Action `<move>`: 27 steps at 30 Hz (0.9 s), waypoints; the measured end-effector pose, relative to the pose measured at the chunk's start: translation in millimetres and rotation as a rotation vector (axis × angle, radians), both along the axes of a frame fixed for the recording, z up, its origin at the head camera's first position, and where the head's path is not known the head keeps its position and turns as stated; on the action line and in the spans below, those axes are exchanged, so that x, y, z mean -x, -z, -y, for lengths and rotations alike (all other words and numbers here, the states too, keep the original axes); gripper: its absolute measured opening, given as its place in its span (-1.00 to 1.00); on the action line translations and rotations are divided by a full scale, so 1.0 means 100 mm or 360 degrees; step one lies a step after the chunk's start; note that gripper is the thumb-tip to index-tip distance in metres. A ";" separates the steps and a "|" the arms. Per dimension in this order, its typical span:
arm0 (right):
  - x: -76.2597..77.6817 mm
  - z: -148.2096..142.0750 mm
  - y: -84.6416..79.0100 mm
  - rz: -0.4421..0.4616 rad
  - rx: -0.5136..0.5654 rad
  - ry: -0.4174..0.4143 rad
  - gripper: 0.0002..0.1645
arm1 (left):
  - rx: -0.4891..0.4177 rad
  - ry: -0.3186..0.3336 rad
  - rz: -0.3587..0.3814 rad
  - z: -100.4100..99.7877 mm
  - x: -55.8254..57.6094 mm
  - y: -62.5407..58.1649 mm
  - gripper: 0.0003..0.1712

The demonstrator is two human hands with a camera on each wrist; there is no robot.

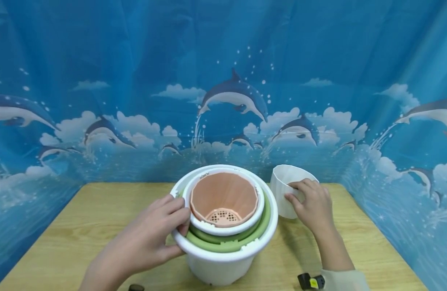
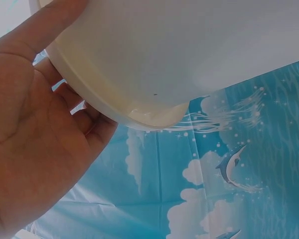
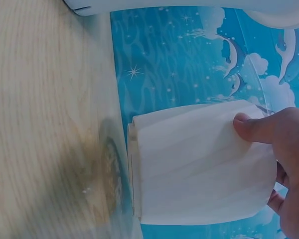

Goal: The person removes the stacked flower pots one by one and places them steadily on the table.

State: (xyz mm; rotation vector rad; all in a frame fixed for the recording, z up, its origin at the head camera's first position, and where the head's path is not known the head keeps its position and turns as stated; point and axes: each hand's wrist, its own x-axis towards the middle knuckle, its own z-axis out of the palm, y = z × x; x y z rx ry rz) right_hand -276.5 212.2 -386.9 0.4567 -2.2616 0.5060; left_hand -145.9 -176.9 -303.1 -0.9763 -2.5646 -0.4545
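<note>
My left hand [image 1: 154, 232] grips the left rim of a large white flowerpot [image 1: 221, 268], fingers curled over the edge and thumb against its outer wall. Nested inside it are a green pot [image 1: 223, 246], a smaller white pot [image 1: 260, 204] and a terracotta-coloured pot [image 1: 223, 192] with a perforated bottom. To the right of this stack, my right hand [image 1: 314, 202] pinches the rim of a separate small white flowerpot [image 1: 281, 202], thumb on the outside in the right wrist view. That pot [image 3: 194, 169] is slightly tilted, its base close over the table.
The stack stands on a wood-grain table [image 1: 81, 226]. Behind and along both sides hangs a blue curtain [image 1: 136, 60] printed with dolphins and clouds. A small black device with a yellow patch [image 1: 311, 281] sits beside the right sleeve [image 1: 345, 281].
</note>
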 end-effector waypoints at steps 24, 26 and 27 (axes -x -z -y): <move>0.01 0.02 0.07 0.0173 -0.0122 0.0040 -0.71 | -0.0011 0.0013 -0.0024 0.00 -0.01 0.00 -0.47; 0.00 0.03 0.06 0.0181 -0.0129 0.0046 -0.71 | -0.0010 0.0014 -0.0029 0.00 -0.01 0.00 -0.47; 0.00 0.03 0.06 0.0180 -0.0135 0.0046 -0.71 | -0.0011 0.0015 -0.0030 0.00 -0.01 -0.01 -0.47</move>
